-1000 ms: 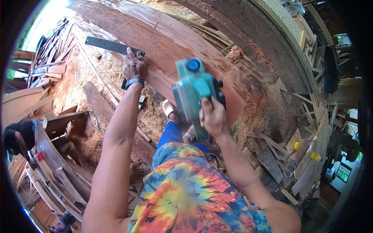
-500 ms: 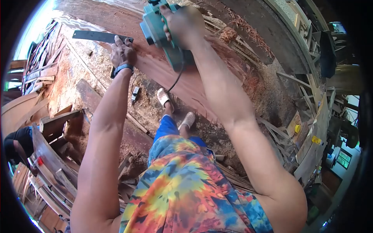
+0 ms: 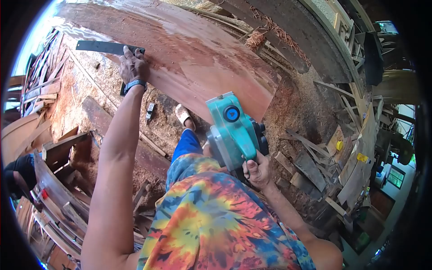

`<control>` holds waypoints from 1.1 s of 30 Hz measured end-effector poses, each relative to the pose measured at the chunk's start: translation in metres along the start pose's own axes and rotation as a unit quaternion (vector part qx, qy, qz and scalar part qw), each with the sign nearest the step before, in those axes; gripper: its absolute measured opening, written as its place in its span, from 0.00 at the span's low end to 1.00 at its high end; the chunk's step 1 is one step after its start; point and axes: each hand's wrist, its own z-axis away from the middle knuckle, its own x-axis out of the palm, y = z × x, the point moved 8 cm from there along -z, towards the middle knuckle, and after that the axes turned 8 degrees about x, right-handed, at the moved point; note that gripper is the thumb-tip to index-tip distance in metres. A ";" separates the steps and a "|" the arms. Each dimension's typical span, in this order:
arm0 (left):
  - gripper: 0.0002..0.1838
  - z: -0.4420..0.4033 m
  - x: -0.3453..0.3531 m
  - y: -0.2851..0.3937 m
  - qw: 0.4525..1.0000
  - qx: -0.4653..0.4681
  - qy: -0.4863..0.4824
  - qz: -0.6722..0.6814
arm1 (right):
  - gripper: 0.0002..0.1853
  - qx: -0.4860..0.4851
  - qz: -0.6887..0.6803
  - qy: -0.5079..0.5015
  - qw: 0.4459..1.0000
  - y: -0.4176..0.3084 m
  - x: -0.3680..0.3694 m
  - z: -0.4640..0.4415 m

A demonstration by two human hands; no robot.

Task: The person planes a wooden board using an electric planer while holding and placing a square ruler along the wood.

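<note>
Gripping planer [image 3: 234,130] in right hand [image 3: 258,171], left hand [image 3: 133,67] on strip [image 3: 101,46], grip unclear, reddish plank [image 3: 202,74], sawdusty workshop floor [image 3: 292,117]

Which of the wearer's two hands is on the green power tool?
The right hand, gripping the green power tool; the left hand, with a wristband, touches the dark strip instead.

Yel. cap [image 3: 339,145], prob., nr scrap bds [image 3: 309,176]

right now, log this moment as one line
left hand: on dark flat strip | right hand: gripping teal power planer | planer front: overlapping reddish wooden board in view, contact unclear
</note>
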 end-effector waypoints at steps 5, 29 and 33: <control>0.32 0.001 0.002 -0.003 1.000 0.016 0.022 -0.003 | 0.35 -0.043 0.073 0.002 0.996 -0.058 0.023 -0.068; 0.33 -0.004 0.003 -0.004 1.000 0.006 -0.005 -0.014 | 0.33 -0.129 0.091 -0.034 0.987 -0.147 0.063 -0.158; 0.34 -0.002 0.007 -0.007 1.000 0.004 0.007 -0.012 | 0.36 -0.047 0.112 -0.008 0.992 -0.052 0.008 -0.042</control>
